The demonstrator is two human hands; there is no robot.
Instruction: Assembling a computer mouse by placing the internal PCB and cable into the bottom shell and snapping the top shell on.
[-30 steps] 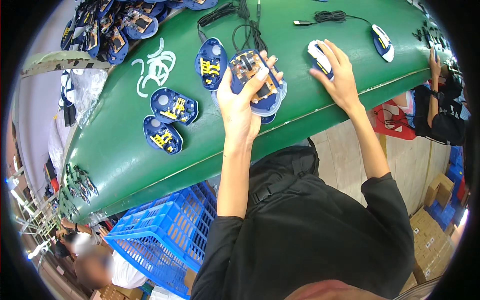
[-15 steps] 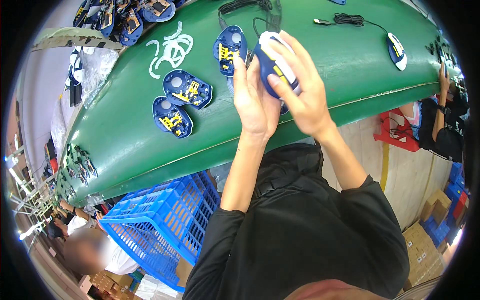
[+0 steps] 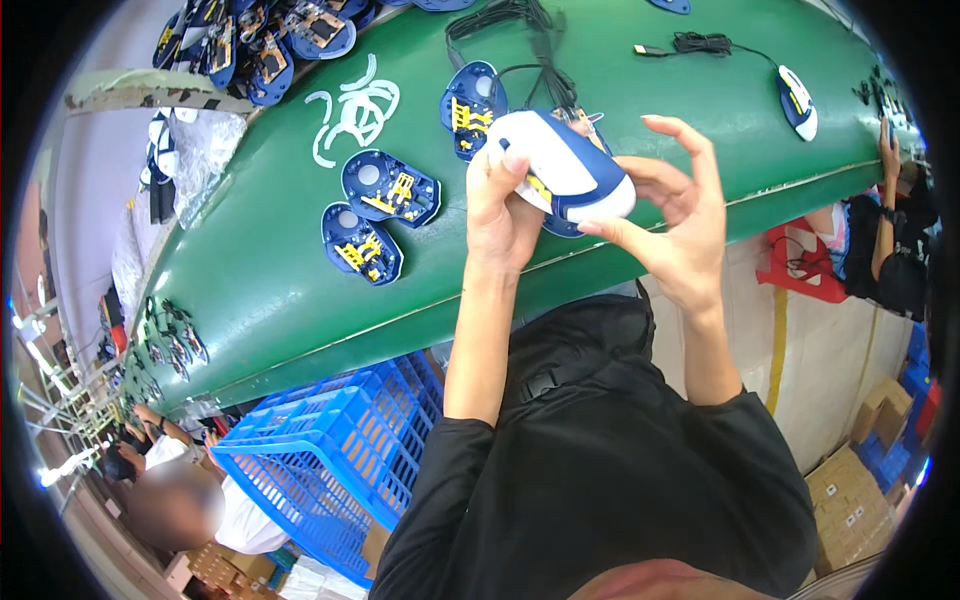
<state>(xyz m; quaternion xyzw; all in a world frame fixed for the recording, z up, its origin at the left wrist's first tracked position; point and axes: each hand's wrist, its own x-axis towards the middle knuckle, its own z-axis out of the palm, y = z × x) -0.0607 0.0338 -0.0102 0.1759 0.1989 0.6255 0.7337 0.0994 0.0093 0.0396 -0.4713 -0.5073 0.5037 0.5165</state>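
Observation:
A white and dark blue computer mouse (image 3: 572, 160) with yellow side buttons is held above the green work surface. My left hand (image 3: 500, 215) grips it at its left end, thumb on top and fingers underneath. My right hand (image 3: 690, 225) is around the mouse's right end with fingers spread and the index finger raised; its thumb tip is close to the lower edge, and I cannot tell whether it touches. Beside my left hand lies an open mouse shell (image 3: 473, 105) with yellow parts inside. Another blue piece and a circuit board (image 3: 580, 125) show partly behind the held mouse.
Two more open mouse shells (image 3: 391, 187) lie to the left on the green table (image 3: 250, 260), near white curved strips (image 3: 362, 115). Mouse parts (image 3: 270, 60) are heaped at the far left. A cabled mouse (image 3: 797, 103) lies right. A blue crate (image 3: 330, 450) stands below; people sit at both sides.
The mouse has turned over toward the right, showing its white top. My right hand has loosened from its top and moved to its right end, while my left thumb has come over it.

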